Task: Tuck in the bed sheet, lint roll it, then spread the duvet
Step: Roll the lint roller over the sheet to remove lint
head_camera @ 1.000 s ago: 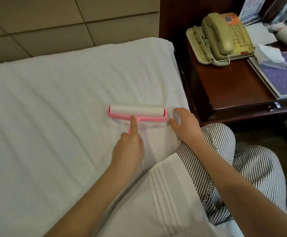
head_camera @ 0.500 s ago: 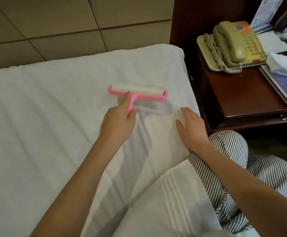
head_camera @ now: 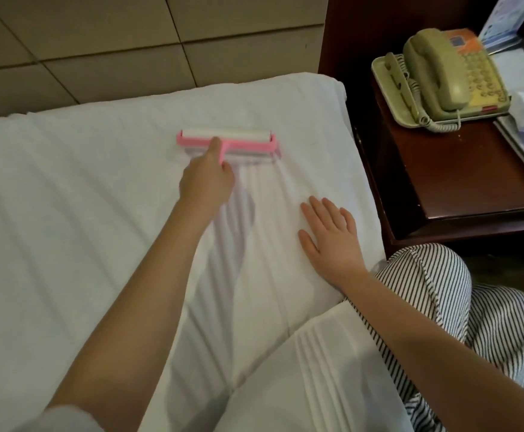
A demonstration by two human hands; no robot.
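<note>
Lint roller (head_camera: 226,139) now sits farther up the bed sheet (head_camera: 67,213) vs 0.5 s ago, nearer the top edge. Left hand (head_camera: 206,182) fingers wrap its pink handle; right hand (head_camera: 332,236) lies flat w/ fingers spread, pressing the sheet beside the table (head_camera: 460,169).

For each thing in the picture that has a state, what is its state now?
lint roller: lying on the sheet, gripped by its handle
left hand: closed on the roller's handle
right hand: open, flat on the sheet
bed sheet: spread, creased
telephone: handset on its cradle
</note>
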